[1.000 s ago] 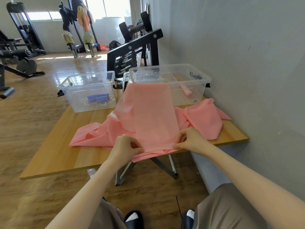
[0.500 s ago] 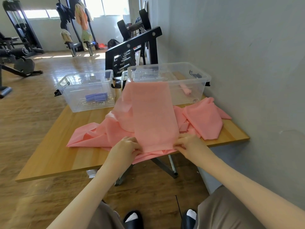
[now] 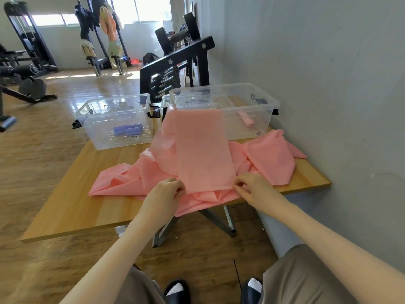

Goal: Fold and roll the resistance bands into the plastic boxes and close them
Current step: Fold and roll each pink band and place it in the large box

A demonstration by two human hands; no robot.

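Head view looks down on a pale wooden bench [image 3: 65, 211] with a smooth, faintly striped grain and a straight front edge, set against a grey wall [image 3: 328, 84]. A long pink resistance band [image 3: 203, 154], thin and matte with a fine woven-looking texture, lies as a flat rectangular strip from the bench's near edge up and over the rim of the right plastic box [image 3: 258, 123]. Its near end is at the front of the bench, where both hands hold it. The left hand [image 3: 164, 191] has its fingers curled down, pinching the strip's near left corner. The right hand [image 3: 254, 187] pinches the near right corner between thumb and bent fingers. Under and around the strip lie more pink bands [image 3: 271, 163] in a loose, creased heap, spreading left in a pointed flap and right in soft folds, with one edge drooping over the bench front.

Both boxes are clear, hard plastic with rounded corners and dark clips at the ends. The right one holds a small pink roll [image 3: 247, 120]. The left plastic box [image 3: 114, 121] stands just beside it, open, with purple rolls [image 3: 128, 130] on its bottom. Behind the boxes stands a black dumbbell rack [image 3: 175, 69] on a glossy wooden floor [image 3: 32, 137].
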